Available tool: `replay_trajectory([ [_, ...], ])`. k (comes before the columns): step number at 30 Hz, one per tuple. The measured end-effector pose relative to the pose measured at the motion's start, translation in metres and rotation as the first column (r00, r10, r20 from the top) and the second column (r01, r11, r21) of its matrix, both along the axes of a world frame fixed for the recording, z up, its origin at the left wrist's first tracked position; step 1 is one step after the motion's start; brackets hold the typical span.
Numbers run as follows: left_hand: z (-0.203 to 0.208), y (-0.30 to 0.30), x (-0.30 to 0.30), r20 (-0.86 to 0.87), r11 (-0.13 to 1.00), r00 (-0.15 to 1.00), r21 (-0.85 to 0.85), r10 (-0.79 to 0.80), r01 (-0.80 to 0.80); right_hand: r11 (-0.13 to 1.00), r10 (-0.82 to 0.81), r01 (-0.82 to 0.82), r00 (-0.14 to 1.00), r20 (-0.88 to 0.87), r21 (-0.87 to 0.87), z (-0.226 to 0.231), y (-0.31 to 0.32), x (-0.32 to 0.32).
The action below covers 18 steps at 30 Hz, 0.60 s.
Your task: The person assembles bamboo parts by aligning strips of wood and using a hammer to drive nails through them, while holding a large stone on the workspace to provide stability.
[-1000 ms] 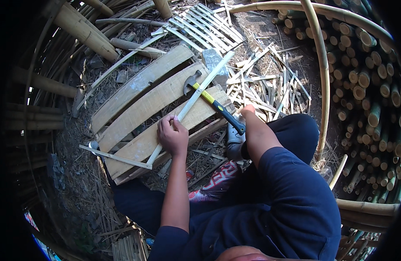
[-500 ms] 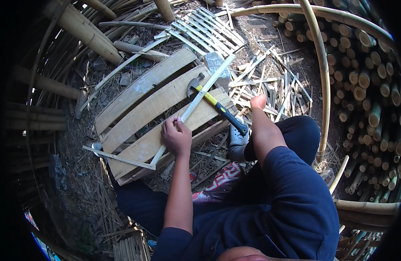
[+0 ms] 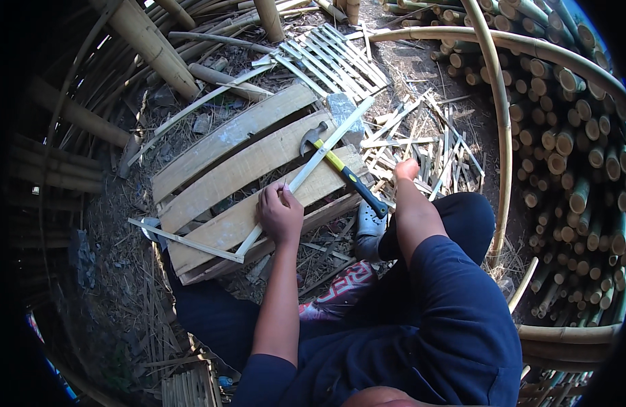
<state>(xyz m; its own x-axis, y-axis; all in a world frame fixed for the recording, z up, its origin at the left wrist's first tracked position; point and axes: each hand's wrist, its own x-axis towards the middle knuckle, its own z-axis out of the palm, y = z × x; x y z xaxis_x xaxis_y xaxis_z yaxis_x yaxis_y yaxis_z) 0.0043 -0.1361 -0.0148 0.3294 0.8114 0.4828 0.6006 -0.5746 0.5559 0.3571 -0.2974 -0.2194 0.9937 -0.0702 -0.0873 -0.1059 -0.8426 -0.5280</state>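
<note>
My left hand (image 3: pixel 281 216) rests over the near plank of a slatted wooden crate (image 3: pixel 241 157). Its thumb and fingers are pinched together, with something thin, too small to name, at the tips. Beside it a long pale bamboo strip (image 3: pixel 322 152) slants across the planks. A shorter strip (image 3: pixel 184 239) meets its near end at an angle. A claw hammer (image 3: pixel 334 163) with a yellow and black handle lies under the long strip, its head on the crate. My right hand (image 3: pixel 406 169) is closed at the edge of a pile of cut bamboo strips (image 3: pixel 455 146); its fingertips are hidden.
A slatted bamboo panel (image 3: pixel 336 61) lies beyond the crate, near a grey block (image 3: pixel 345 112). Stacked bamboo poles (image 3: pixel 571 142) fill the right side, behind a bent bamboo rail (image 3: pixel 501 102). Thick posts (image 3: pixel 146 47) stand at left. My shoe (image 3: pixel 371 220) is beside the crate.
The view has shifted a little, so the scene sits slightly lower. Both hands keep nearly the same places; the hammer and strips have not visibly moved on the crate.
</note>
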Motion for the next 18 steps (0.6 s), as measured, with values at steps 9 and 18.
replay_trajectory([
  [9, -0.003, 0.001, -0.012, -0.001, 0.999, 0.999, -0.004, 0.051, -0.051, 0.891, 0.374, -0.430, 0.877, -0.301, -0.145, -0.020, 0.045, -0.064],
  [18, 0.001, -0.003, -0.004, -0.006, 0.999, 0.999, -0.028, 0.043, -0.043, 0.866, 0.500, -0.280, 0.445, -0.743, 0.415, -0.052, 0.041, -0.041],
])
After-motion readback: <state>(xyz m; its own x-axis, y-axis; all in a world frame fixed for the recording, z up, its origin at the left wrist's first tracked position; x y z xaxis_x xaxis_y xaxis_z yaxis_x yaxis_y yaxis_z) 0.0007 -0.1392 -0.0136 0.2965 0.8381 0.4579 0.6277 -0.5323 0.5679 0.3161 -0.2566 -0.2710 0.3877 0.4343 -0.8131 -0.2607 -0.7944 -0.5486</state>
